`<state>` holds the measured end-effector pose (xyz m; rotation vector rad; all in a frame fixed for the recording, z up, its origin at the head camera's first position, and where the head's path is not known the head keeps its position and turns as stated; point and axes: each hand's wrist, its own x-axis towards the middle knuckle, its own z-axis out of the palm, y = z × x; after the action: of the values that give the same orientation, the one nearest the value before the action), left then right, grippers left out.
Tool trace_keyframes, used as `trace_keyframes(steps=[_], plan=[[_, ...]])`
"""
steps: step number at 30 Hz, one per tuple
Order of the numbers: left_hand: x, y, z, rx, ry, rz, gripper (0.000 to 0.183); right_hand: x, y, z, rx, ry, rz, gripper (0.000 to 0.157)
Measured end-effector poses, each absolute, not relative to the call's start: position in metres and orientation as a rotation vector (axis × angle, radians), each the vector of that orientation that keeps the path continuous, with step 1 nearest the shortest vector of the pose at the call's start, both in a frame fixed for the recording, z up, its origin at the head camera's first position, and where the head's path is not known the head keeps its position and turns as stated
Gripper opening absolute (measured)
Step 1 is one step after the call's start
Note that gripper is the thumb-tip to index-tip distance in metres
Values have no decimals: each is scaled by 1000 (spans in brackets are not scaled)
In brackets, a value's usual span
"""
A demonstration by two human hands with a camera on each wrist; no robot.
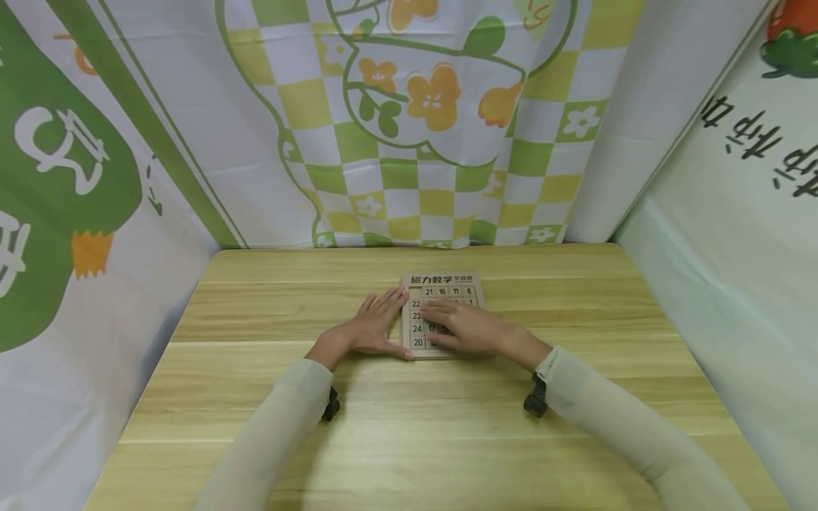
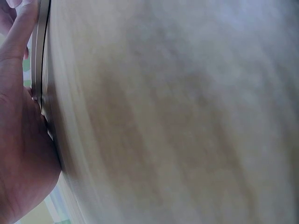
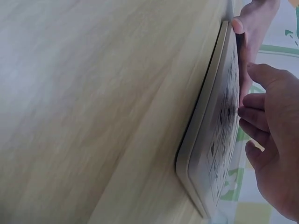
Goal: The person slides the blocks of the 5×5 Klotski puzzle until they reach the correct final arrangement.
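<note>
A wooden number slide puzzle [image 1: 441, 279] lies flat on the table, its numbered tiles set in a shallow frame. The slot in its top left corner holds no tile. Along the left edge, my left hand [image 1: 373, 330] rests with fingers spread, fingertips and thumb touching the frame. Over the tiles reaches my right hand [image 1: 469, 328], its fingertips on the second column and its palm hiding several tiles at the right. In the right wrist view, the puzzle [image 3: 205, 135] shows edge-on beneath the fingers [image 3: 254, 116]. The left wrist view shows the thumb side of the left hand [image 2: 21, 135].
The wooden table [image 1: 422, 440] runs out to fabric walls on both sides. At its far edge hangs a checkered curtain [image 1: 409, 177]. Dark wrist devices [image 1: 535, 397] sit at both cuffs.
</note>
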<state>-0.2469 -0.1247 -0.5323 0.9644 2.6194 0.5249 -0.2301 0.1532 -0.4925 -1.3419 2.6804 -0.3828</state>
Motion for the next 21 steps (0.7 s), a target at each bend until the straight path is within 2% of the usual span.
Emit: trace_keyframes(steps=[7, 21], plan=[[-253, -126, -548, 947, 2597, 629, 141, -230, 173, -491, -1375, 2741, -432, 57], [-255, -126, -549, 953, 2600, 621, 140, -238, 215, -493, -1274, 2795, -451, 58]])
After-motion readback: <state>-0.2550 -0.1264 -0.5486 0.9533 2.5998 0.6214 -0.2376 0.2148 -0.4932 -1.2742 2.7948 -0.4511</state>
